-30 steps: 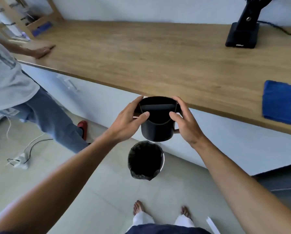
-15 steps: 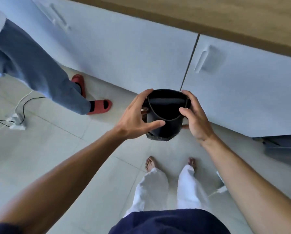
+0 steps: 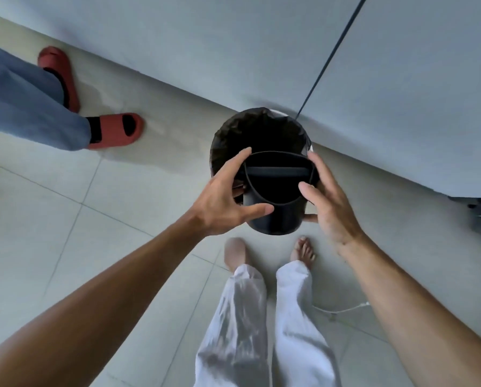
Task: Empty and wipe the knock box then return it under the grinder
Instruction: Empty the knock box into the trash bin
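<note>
The knock box [image 3: 275,210] is a round black tub with a bar across its open top. I hold it upright between both hands, above the near rim of a bin. My left hand [image 3: 225,202] grips its left side, thumb across the front wall. My right hand [image 3: 328,202] grips its right side, fingers over the rim. The bin [image 3: 233,135] is lined with a black bag and stands on the floor against the white cabinets. The grinder is out of view.
White cabinet fronts [image 3: 401,93] rise just behind the bin. Another person's legs in jeans and red slippers [image 3: 116,129] stand at the left. My own bare feet [image 3: 235,252] are on the pale tiled floor. A thin white cord [image 3: 342,310] lies at the right.
My view has tipped down from the wooden counter to the floor. Both hands have carried the knock box away from the counter edge and lowered it over the bin.
</note>
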